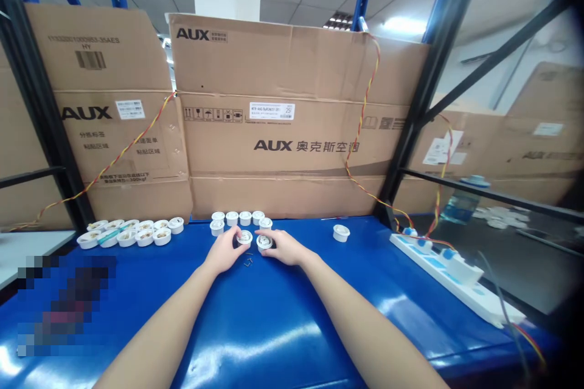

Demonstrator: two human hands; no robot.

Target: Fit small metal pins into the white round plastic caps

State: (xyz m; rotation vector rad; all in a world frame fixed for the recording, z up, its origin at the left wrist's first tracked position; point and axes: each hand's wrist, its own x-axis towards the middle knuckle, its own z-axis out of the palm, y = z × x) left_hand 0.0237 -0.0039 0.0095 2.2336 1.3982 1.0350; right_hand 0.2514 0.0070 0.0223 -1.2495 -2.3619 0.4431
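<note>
Between the fingers of my left hand (223,251) is a small round white cup (245,237), gripped at its side. My right hand (285,247) pinches a second white cup (264,242) just to the right of it; some small dark and metallic detail shows inside, too small to name. Both cups are low over the blue table, close together but apart. Several tiny screw-like metal pieces (248,262) lie on the blue surface in front of the left cup. Behind my hands stands a group of similar white cups (232,218).
At the back left are two rows of white cups with yellowish contents (145,237), a teal tool (111,234) lying across them. One white cup (341,233) stands alone at right. A power strip (456,279) runs along the right edge. Cardboard (292,79) walls the back.
</note>
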